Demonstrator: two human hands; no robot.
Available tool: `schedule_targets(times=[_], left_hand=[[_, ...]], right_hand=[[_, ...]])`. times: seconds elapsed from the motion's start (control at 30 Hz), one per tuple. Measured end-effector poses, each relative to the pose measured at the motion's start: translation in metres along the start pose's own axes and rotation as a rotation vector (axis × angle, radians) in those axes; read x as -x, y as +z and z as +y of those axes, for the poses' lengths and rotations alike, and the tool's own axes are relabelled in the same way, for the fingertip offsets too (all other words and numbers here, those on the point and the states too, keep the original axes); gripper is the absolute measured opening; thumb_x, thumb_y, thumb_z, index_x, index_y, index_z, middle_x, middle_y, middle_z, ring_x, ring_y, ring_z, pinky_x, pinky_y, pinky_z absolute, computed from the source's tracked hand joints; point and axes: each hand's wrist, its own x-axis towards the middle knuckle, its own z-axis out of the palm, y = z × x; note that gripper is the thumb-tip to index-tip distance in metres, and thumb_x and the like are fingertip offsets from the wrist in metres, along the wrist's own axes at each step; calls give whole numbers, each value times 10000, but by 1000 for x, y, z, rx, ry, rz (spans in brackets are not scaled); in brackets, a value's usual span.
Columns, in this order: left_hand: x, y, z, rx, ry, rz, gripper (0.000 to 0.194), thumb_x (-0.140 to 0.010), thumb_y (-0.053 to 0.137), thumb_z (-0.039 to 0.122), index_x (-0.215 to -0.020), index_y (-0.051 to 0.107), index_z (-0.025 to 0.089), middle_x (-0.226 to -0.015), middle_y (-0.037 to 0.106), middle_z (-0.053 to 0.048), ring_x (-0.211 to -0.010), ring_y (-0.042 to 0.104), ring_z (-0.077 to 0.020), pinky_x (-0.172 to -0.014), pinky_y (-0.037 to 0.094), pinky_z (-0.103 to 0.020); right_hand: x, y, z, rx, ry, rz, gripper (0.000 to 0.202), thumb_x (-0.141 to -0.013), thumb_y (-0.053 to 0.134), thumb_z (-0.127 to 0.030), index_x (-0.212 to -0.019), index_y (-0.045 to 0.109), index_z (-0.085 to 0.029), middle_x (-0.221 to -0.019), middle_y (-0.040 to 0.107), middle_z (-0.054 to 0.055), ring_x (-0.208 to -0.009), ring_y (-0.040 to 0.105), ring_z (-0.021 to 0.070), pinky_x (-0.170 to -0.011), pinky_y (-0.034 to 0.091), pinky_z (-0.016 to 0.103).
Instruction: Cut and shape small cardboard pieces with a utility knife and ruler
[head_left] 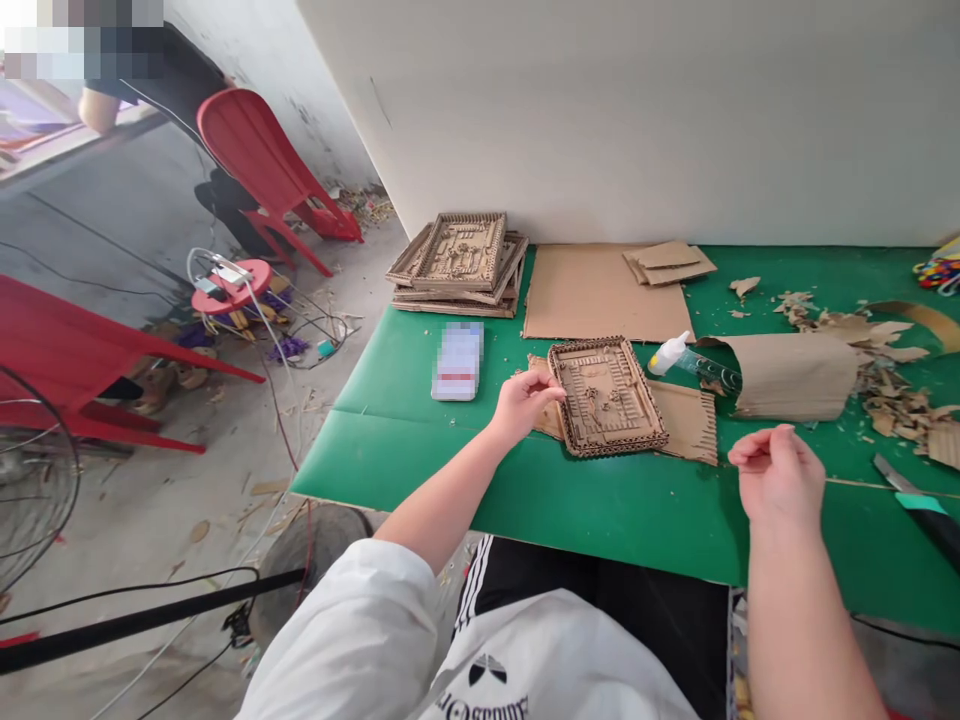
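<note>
A corrugated cardboard tray (609, 398) with a ridged rim and small raised cardboard pieces inside lies in front of me, partly over flat cardboard pieces (686, 420). My left hand (523, 408) is at its left rim, thumb and fingers closed in a pinch. Whether the fingertips touch the rim or hold a small piece, I cannot tell. To the right of the tray, my right hand (780, 480) hovers above the green table with curled fingers and thumb pressed together. Anything inside that pinch is hidden. A glue bottle (694, 362) with a white nozzle lies behind the tray.
Stacked cardboard trays (461, 255) stand at the back left, near a phone (457, 362). Rolled cardboard (799, 375), torn scraps (896, 400) and a utility knife (919, 500) lie right. Red chairs (262, 150), cables and a person occupy the left side.
</note>
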Motion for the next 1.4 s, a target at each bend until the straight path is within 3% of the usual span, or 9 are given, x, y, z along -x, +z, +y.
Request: schedule_targets(times=[0.27,0.37,0.6,0.77,1.4], left_hand=[[-2,0,-1,-90,44,50,210,-681,724,320,-627,586,171,-616,613,19,-592,556,-103,-614,431,-237],[-2,0,0,-116,67,107,205,-720,690,322,-652,565,175,-609,595,27,-585,553,-96,-603,421,-228],[-1,1,-1,-161,95,150,201,-736,680,320,-674,550,179,-621,588,30,-590,551,-92,-619,431,-228],[0,1,0,-169,86,161,196,-725,691,320,-680,561,180,-642,599,25,-598,560,-95,-596,426,-223],[0,3,2,-208,77,117,151,-719,668,267,-649,564,182,-609,593,32,-563,568,-95,-555,415,-217]], right_hand=[[-13,71,-20,168,-105,-304,301,-701,694,-476,-659,652,-181,-509,588,-14,-420,514,85,-428,439,218],[-21,89,-10,274,-200,-302,232,-761,634,-418,-767,675,-190,-614,642,1,-447,522,87,-470,474,239],[-23,82,21,550,-324,-252,295,-827,541,-388,-1010,683,-205,-850,705,54,-548,596,114,-512,517,258],[-22,81,26,641,-394,-322,326,-849,515,-397,-1060,674,-206,-974,708,81,-615,638,135,-539,539,273],[-23,79,27,695,-446,-381,295,-856,509,-373,-1035,685,-218,-954,707,70,-583,622,131,-576,544,304]])
